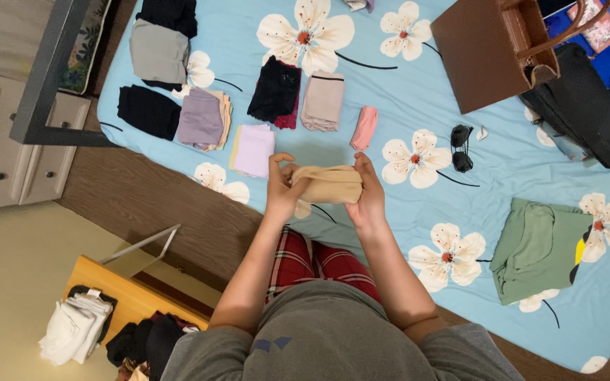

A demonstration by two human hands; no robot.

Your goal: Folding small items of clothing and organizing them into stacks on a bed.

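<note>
- Head view: a small beige cloth roll (327, 185) is held in the air just above the near edge of the bed (517, 176), in front of the person's chest.
- The roll is judged to be light, soft and limp; its folds would likely spring loose if the grip were slackened, so it is best taken at both ends, as it is now.
- The left end is pinched by the left hand (282, 189), whose fingers (280, 164) are curled over the top with the thumb pressed against the cloth.
- The right end is gripped by the right hand (368, 194), fingers pressed together around it; the fingertips are hidden behind the cloth.
- Just beyond the roll, a lilac folded cloth (254, 149) and a pink rolled piece (365, 127) lie on the blue flowered sheet, apart from each other.
- Farther back, folded piles are laid in rows: a black and red one (277, 92), a tan one (323, 101), a mauve one (201, 118), a black one (148, 111) and a grey one (158, 53).
- To the right, sunglasses (461, 147) lie near a brown bag (492, 49); a green folded garment (538, 248) lies well apart, near the bed's edge.
</note>
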